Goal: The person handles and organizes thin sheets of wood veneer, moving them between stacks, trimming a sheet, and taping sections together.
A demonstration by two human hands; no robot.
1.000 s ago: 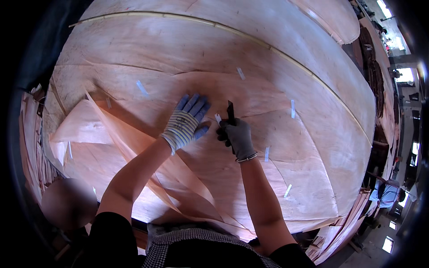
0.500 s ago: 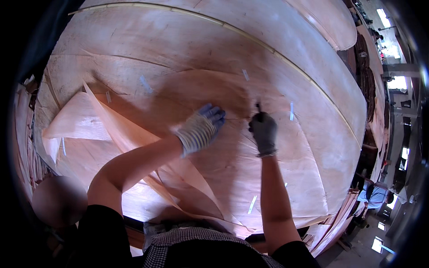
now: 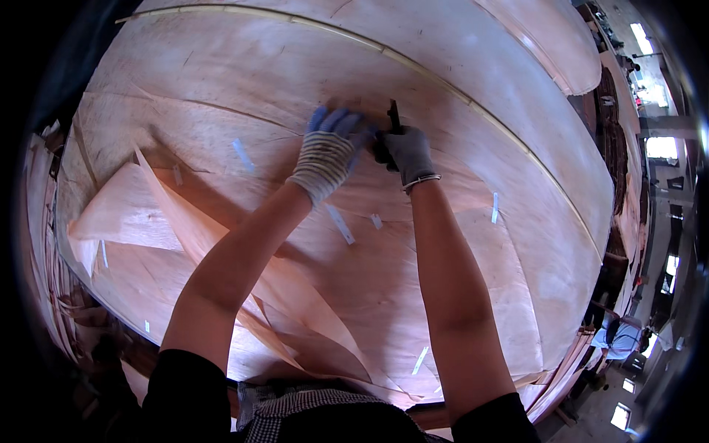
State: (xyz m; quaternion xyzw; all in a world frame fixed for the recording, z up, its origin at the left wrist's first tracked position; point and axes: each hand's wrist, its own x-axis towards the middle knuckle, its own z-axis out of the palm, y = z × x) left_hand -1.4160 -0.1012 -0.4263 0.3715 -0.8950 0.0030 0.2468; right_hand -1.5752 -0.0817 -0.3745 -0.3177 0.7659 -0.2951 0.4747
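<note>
A large pale wood veneer sheet [image 3: 221, 81] covers the work surface, with several short strips of tape [image 3: 340, 224] stuck on it. My left hand [image 3: 327, 151], in a striped knit glove with blue fingertips, presses flat on the veneer far ahead of me. My right hand [image 3: 406, 153], in a grey glove, is closed round a small dark tool [image 3: 394, 117] that stands up from its fist, right beside the left hand. Both arms are stretched forward.
Loose, curled veneer pieces [image 3: 133, 214] overlap at the left and near my body. More veneer sheets [image 3: 546, 44] lie at the far right. A stack of veneer edges [image 3: 40, 244] runs down the left side. A person in light clothes [image 3: 617, 336] is at the lower right.
Both hands have reached farther forward across the sheet and drawn close together. The left hand stays flat; the right still grips the dark tool.
</note>
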